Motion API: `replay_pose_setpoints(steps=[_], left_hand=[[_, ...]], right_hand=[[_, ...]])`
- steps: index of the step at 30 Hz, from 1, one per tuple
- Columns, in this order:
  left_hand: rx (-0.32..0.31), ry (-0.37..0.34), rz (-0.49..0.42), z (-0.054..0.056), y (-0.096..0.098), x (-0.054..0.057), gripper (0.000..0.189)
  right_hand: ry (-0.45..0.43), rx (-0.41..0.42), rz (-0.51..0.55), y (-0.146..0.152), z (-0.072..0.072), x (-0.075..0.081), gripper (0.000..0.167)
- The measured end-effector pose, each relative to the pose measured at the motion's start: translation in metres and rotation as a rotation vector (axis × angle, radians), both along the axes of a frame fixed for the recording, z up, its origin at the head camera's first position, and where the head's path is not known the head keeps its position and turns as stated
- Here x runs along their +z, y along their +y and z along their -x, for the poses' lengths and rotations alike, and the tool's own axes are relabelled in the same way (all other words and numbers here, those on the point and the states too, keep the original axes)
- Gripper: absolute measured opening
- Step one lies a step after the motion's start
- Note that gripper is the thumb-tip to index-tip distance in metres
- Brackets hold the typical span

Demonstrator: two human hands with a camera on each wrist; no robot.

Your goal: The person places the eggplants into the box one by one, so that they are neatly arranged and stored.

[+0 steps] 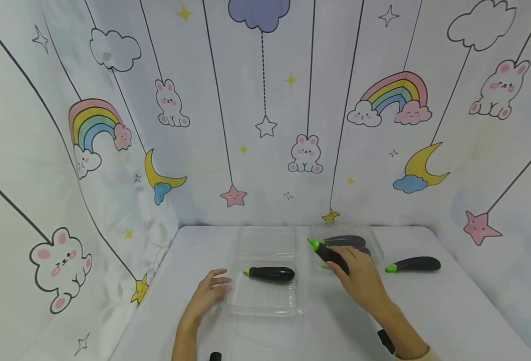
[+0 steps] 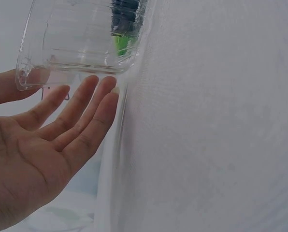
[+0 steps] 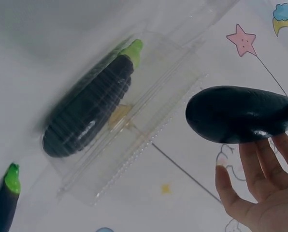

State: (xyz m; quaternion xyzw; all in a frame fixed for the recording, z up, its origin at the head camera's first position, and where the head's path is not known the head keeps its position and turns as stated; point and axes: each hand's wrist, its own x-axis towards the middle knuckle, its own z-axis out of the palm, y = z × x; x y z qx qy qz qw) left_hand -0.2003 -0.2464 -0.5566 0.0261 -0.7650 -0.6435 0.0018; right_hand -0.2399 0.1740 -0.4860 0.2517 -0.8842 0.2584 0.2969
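Observation:
My right hand (image 1: 360,276) grips a dark eggplant (image 1: 327,254) with a bright green stem, held above the right clear plastic box (image 1: 378,248). In the right wrist view, the fingers of the right hand (image 3: 265,193) curl under the eggplant's dark body (image 3: 236,115). Several eggplants (image 3: 88,108) lie in the right box, partly hidden by the hand. To the left, another eggplant (image 1: 272,274) lies in the left clear box (image 1: 261,303). My left hand (image 1: 209,296) is at that box's left edge, its fingers loosely extended, as the left wrist view shows too.
A loose eggplant (image 1: 416,264) lies on the white table (image 1: 446,311) right of the right box. The left box's lid (image 1: 265,243) is folded back behind it. A patterned curtain (image 1: 265,165) stands at the table's back edge and sides.

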Motion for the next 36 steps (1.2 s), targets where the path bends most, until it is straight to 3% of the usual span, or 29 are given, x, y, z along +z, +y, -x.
replay_pose_setpoints(steps=[18, 36], left_hand=[[-0.02, -0.005, 0.03, -0.002, 0.0, 0.002, 0.052], [-0.015, -0.004, 0.039, -0.001, 0.001, 0.002, 0.051]], right_hand=[[-0.086, -0.004, -0.007, -0.022, 0.0, 0.002, 0.041], [-0.1, 0.011, -0.007, -0.042, 0.0, 0.002, 0.041]])
